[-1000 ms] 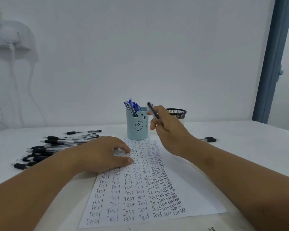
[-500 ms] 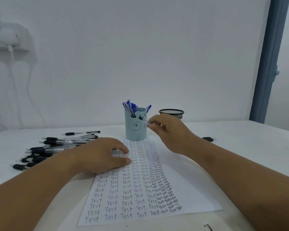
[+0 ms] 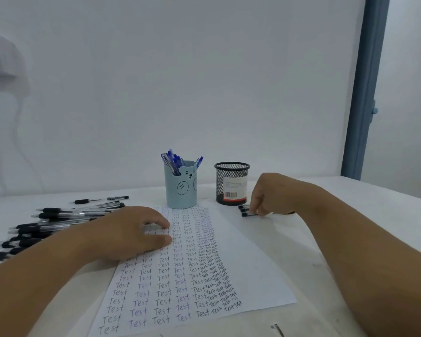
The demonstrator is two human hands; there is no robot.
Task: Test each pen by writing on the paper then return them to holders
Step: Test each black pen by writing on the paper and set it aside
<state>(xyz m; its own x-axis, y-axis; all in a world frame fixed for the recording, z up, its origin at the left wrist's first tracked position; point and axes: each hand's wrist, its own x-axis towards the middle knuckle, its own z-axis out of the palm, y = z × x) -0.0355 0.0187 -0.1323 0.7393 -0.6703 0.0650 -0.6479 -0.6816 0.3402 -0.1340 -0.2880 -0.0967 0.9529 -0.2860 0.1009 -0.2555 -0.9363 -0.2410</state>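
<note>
hidden: your right hand (image 3: pixel 269 195) covers most of the few black pens (image 3: pixel 247 211) it pinches, right of the mesh holder (image 3: pixel 231 183)
left hand (image 3: pixel 129 233): yours, loosely flat on paper (image 3: pixel 253 268)
around: blue holder (image 3: pixel 181 188); black pen pile (image 3: pixel 58 220) left

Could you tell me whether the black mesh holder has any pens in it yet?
Apparently empty: no pens rise above the black mesh holder rim.

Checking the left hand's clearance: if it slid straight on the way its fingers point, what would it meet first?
Probably the blue bear holder: the left hand lies on the paper, fingers aimed that way, though depth is unclear.
</note>
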